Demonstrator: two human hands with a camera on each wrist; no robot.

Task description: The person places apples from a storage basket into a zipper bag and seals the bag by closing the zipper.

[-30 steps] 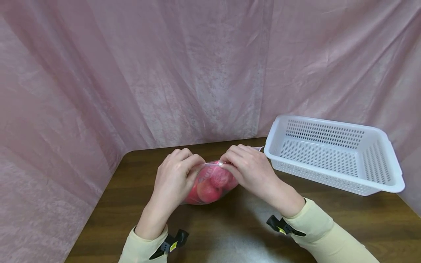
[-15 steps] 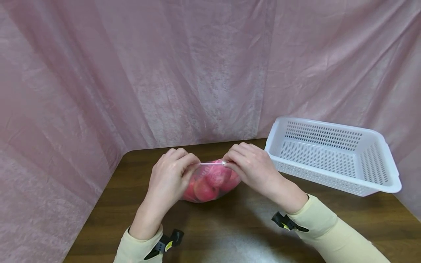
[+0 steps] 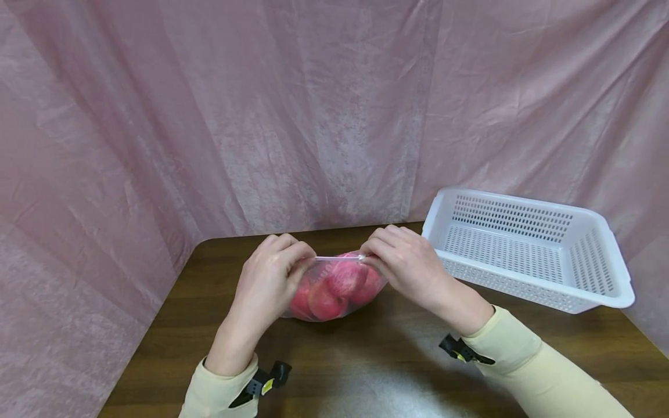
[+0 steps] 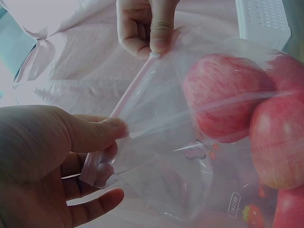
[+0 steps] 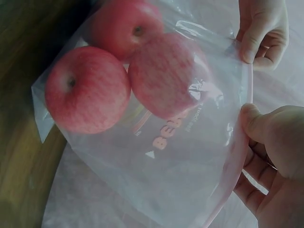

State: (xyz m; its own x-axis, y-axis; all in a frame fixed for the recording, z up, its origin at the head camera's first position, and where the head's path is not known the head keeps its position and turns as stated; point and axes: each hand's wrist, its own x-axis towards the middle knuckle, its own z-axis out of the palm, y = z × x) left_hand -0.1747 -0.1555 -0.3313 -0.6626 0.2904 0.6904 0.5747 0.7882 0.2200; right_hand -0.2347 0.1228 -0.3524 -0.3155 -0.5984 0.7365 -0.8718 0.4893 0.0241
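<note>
A clear zip bag with printed pictures holds several red apples; its closure strip is stretched level between both hands in the head view. My left hand pinches the strip near its left end, thumb over the edge, as the left wrist view shows. With thumb and fingers, my right hand grips the strip at a small white slider, which the fingertips partly cover. Below the strip, the apples bulge in the lower part of the bag. In the right wrist view, an apple shows its stem hollow through the plastic.
A white perforated plastic basket stands at the right rear of the brown wooden table, just beyond my right hand. Pink cloth hangs behind the table and along its left side.
My right hand has slid rightward along the strip with the slider. My left hand has shifted slightly left, so the gap between the hands is wider and more of the strip and apples shows.
</note>
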